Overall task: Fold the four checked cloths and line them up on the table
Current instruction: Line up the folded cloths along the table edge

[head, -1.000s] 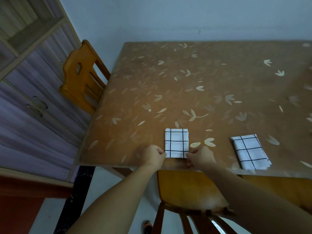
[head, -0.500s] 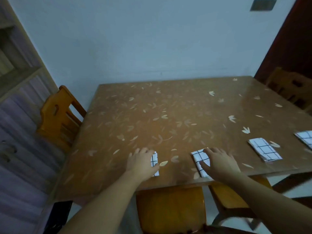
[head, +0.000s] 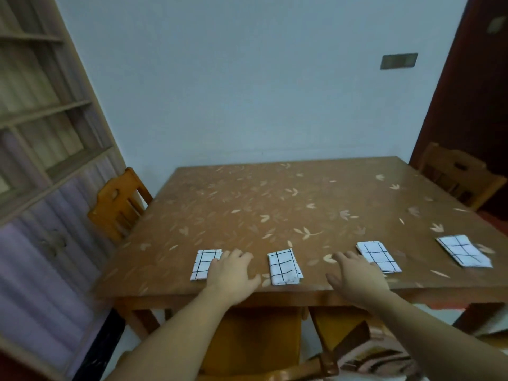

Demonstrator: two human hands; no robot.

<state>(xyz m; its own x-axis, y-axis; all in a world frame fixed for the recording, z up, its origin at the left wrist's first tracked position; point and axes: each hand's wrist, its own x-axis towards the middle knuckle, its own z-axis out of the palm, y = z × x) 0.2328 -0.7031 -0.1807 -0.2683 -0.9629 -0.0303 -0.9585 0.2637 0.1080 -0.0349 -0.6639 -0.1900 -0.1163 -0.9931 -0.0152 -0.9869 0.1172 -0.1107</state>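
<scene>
Several folded white cloths with black checks lie in a row along the near edge of the brown leaf-patterned table [head: 275, 204]: a far-left cloth [head: 203, 264], a second cloth [head: 284, 267], a third cloth [head: 378, 255] and a far-right cloth [head: 461, 250]. My left hand [head: 233, 273] lies flat with spread fingers between the first two cloths, its edge over the far-left cloth's right side. My right hand [head: 354, 276] lies flat with spread fingers between the second and third cloths, close to the third cloth's near corner. Neither hand holds anything.
A wooden chair [head: 118, 204] stands at the table's left side, another chair [head: 459, 177] at the far right. A chair seat [head: 253, 342] is tucked under the near edge. A shelf cabinet [head: 41, 133] fills the left wall.
The view has tilted up and back. My left hand slid right off the far-left cloth and my right hand slid off the second cloth, leaving both cloths uncovered.
</scene>
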